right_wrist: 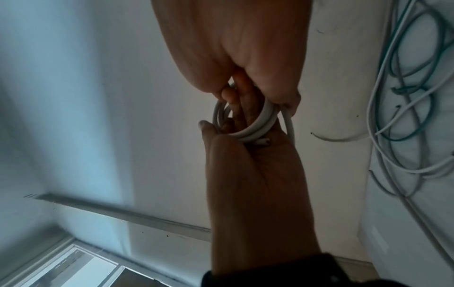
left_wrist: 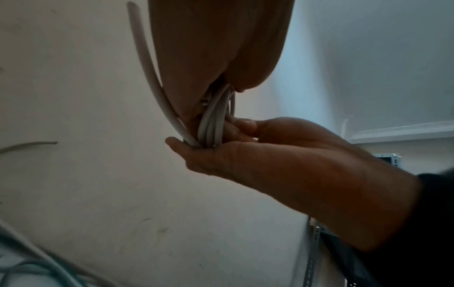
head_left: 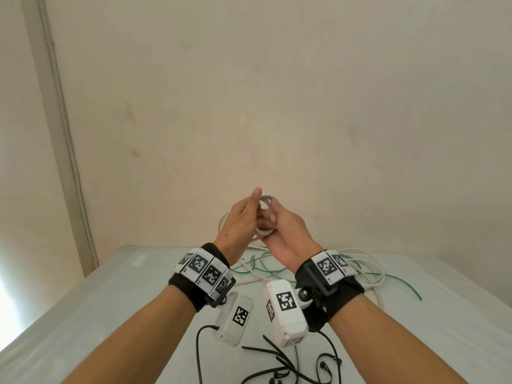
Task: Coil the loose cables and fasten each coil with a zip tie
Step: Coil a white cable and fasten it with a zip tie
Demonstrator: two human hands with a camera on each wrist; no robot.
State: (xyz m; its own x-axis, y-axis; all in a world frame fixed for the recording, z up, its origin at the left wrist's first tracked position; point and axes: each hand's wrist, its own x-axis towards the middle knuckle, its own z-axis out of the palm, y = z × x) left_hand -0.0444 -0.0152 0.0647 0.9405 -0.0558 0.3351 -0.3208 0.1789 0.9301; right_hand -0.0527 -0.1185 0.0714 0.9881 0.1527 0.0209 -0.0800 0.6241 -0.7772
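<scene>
Both hands (head_left: pixel 260 217) grip white cable coil (head_left: pixel 266 214) above table (head_left: pixel 110 300).

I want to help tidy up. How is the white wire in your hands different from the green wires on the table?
The white cable is wound into a small tight coil; the green cables sprawl in loose loops. The white cable is thicker and held up by both hands; the green cables lie untouched on the table. Neither has a zip tie.

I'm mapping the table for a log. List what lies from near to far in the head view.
Black zip ties → wrist cameras → wristbands → loose green and white cables → both hands, left and right, holding the white coil → wall.
</scene>
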